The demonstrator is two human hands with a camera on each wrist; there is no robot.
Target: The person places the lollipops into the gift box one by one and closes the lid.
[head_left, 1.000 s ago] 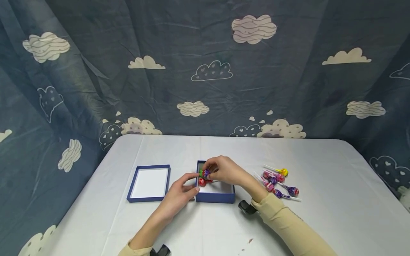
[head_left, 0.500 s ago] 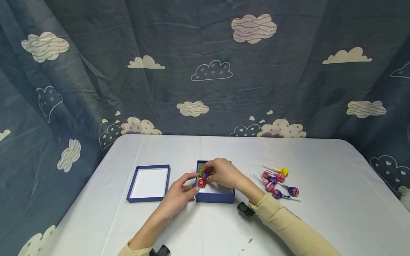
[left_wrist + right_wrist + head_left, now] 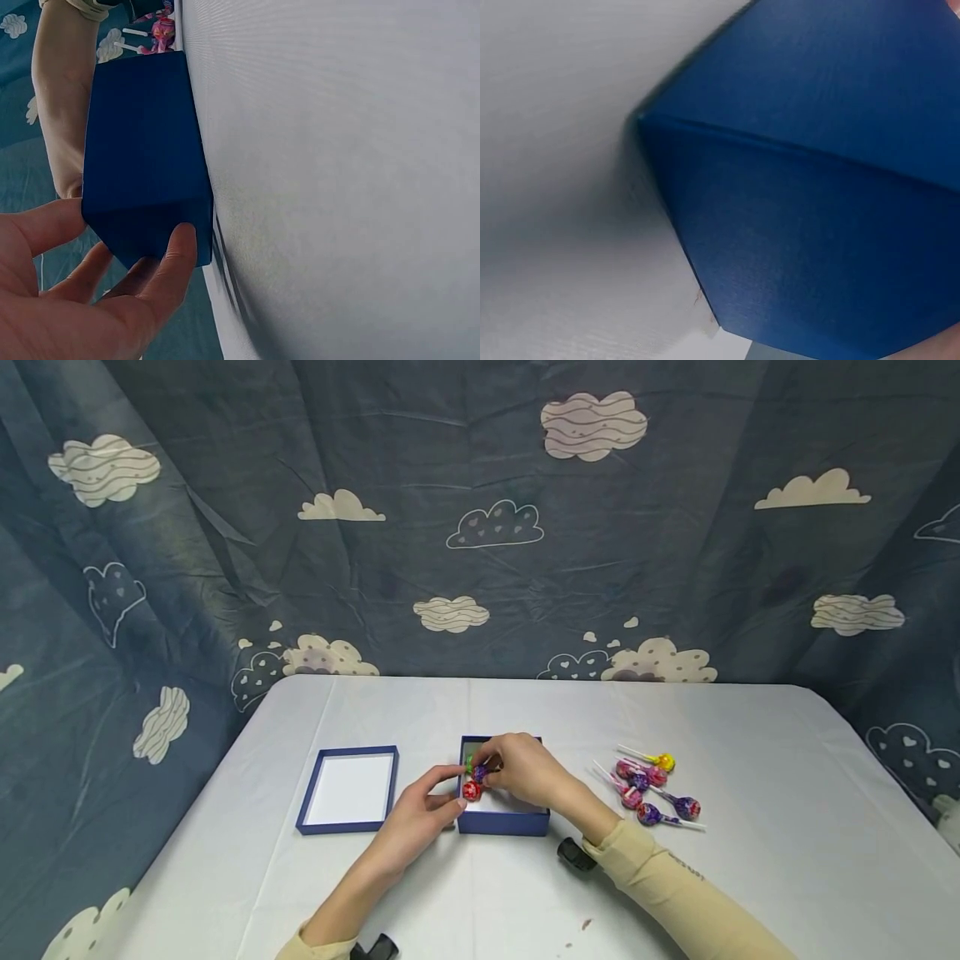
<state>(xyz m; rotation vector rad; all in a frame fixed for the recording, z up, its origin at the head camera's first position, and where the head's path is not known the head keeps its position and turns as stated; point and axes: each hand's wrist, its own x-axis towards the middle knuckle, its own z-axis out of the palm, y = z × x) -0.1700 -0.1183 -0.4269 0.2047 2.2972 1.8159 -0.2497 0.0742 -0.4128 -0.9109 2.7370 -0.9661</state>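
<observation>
Left hand [image 3: 418, 811] spread against blue box [image 3: 502, 824], right hand [image 3: 525, 768] seemingly clamped on purple lollipop [image 3: 479, 773] inside.

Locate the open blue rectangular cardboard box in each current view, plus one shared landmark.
Head: box in lower part, just right of centre.
Left wrist: box left of centre.
Right wrist: box fills most of right half, cut off at right edge.
Shared landmark: white cloth-covered tabletop.

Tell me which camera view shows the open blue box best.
The head view: it alone shows the open top of the blue box, with lollipops inside. The left wrist view shows only outer walls, with the left hand touching one; the right wrist view shows a close-up of outer faces, cut off by the frame.
</observation>
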